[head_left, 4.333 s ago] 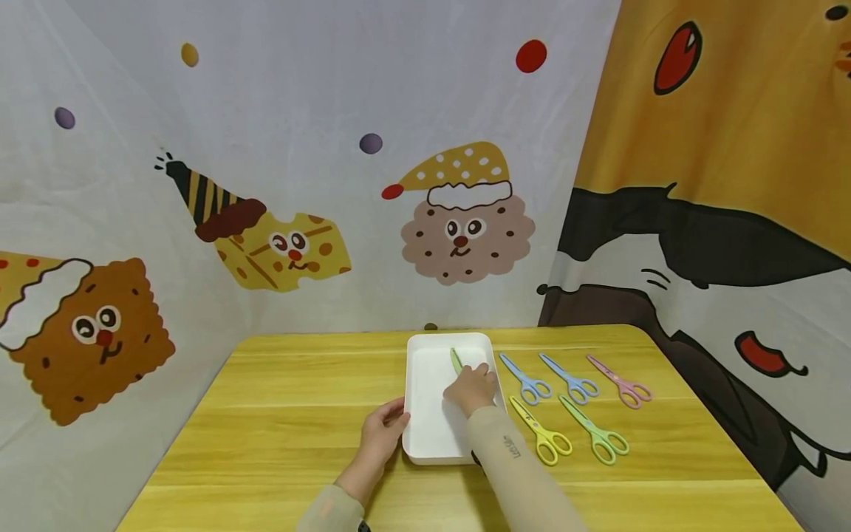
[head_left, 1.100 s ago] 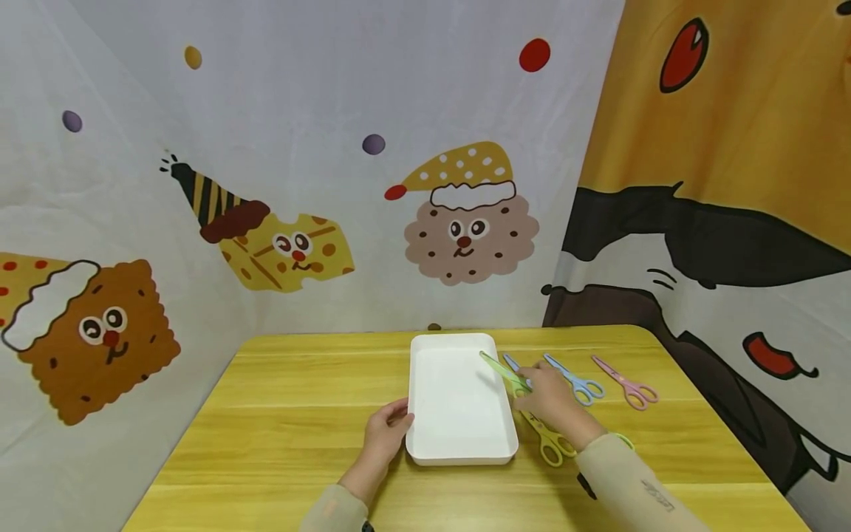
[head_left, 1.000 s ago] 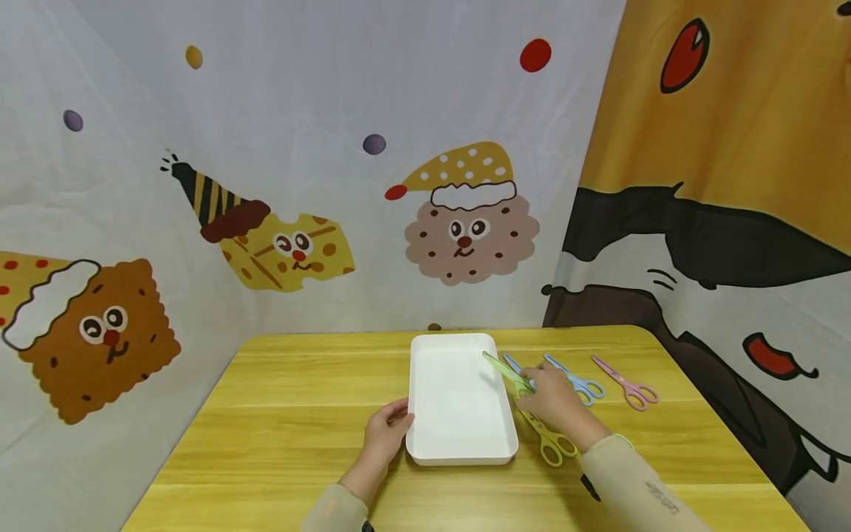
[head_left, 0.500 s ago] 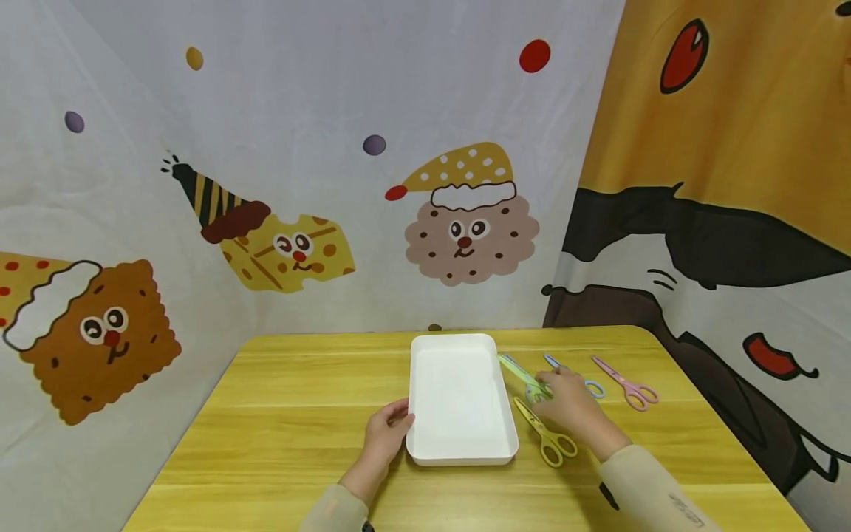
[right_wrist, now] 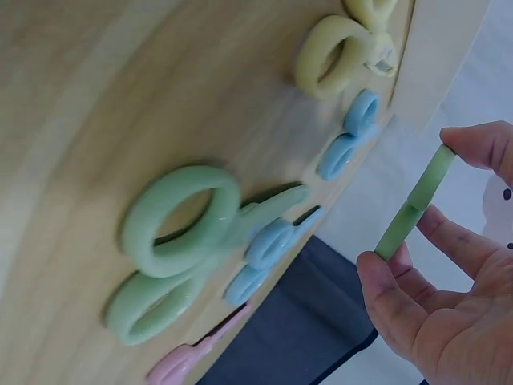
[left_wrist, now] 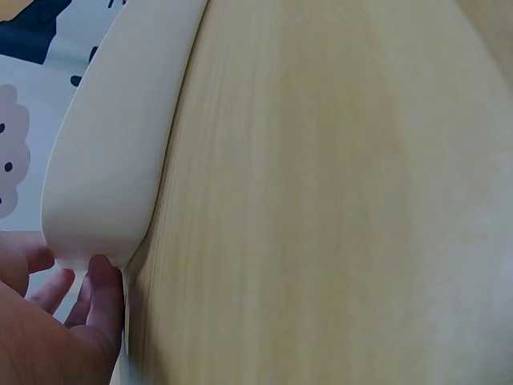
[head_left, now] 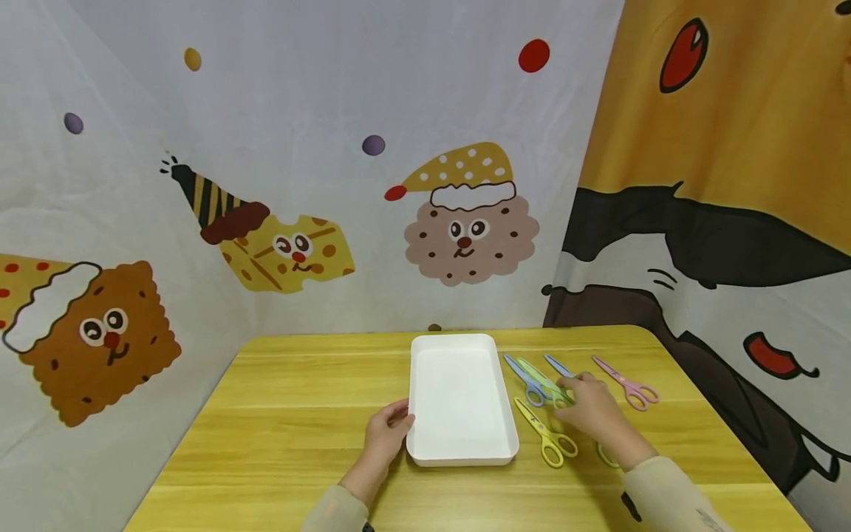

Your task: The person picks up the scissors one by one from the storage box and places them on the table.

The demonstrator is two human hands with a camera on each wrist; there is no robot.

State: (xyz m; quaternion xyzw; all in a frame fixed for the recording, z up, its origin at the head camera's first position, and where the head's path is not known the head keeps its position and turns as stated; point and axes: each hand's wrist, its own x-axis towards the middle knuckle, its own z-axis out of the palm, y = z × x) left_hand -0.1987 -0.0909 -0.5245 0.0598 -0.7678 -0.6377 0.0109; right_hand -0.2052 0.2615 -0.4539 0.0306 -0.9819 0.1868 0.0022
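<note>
My right hand (head_left: 588, 406) pinches a pair of green scissors (head_left: 537, 375) by its handles, held above the table to the right of the white tray (head_left: 459, 399). In the right wrist view these green scissors (right_wrist: 413, 207) appear edge-on between thumb and fingers. At the tray's left side, my left hand (head_left: 385, 436) grips its edge; the left wrist view shows fingertips against the tray's wall (left_wrist: 112, 144). Blue scissors (head_left: 528, 384) lie beside the held pair. Under the right hand, other green scissors (right_wrist: 184, 233) lie mostly hidden in the head view.
Yellow scissors (head_left: 548, 440) lie close to the tray's right side. More blue scissors (head_left: 557, 363), partly covered by my right hand, and pink scissors (head_left: 625, 384) lie farther right on the wooden table (head_left: 299, 414). A printed cloth (head_left: 299, 111) hangs behind.
The green scissors, inside the tray at first, have come out over its right side, and my right hand has carried them further right, past the nearest blue scissors. My left hand stays at the tray.
</note>
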